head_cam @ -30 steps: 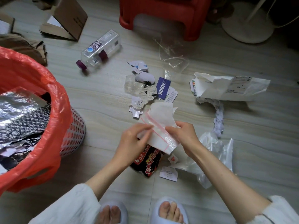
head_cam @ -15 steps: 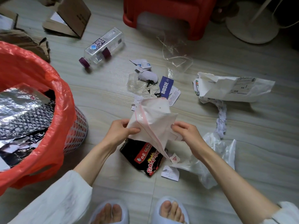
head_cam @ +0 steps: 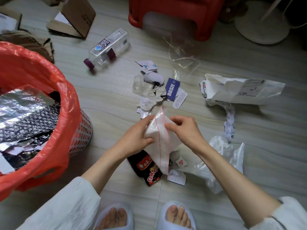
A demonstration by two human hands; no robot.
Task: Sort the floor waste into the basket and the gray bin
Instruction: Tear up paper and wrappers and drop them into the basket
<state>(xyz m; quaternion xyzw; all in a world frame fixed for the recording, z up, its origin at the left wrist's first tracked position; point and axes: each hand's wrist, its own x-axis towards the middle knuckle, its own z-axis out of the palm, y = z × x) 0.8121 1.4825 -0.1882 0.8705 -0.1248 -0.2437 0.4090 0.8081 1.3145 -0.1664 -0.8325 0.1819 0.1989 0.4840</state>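
A white zip bag (head_cam: 159, 140) with a red seal line is held between both hands: the left hand (head_cam: 136, 138) is closed on its nine o'clock side, the right hand (head_cam: 184, 130) pinched at three o'clock. The red-lined basket (head_cam: 54, 113) is seen at nine o'clock on the floor (head_cam: 265, 130).

Your left hand (head_cam: 136, 136) and right hand (head_cam: 184, 130) hold a zip bag (head_cam: 160, 138) above the floor (head_cam: 265, 163), over a snack wrapper (head_cam: 149, 170) lying just ahead of your feet. The lined basket (head_cam: 79, 135) stands to your left, foil sheets (head_cam: 21, 105) inside it. A bottle (head_cam: 108, 48) lies beyond, a torn mailer (head_cam: 240, 90) to your right, scattered tags (head_cam: 172, 88) between them.
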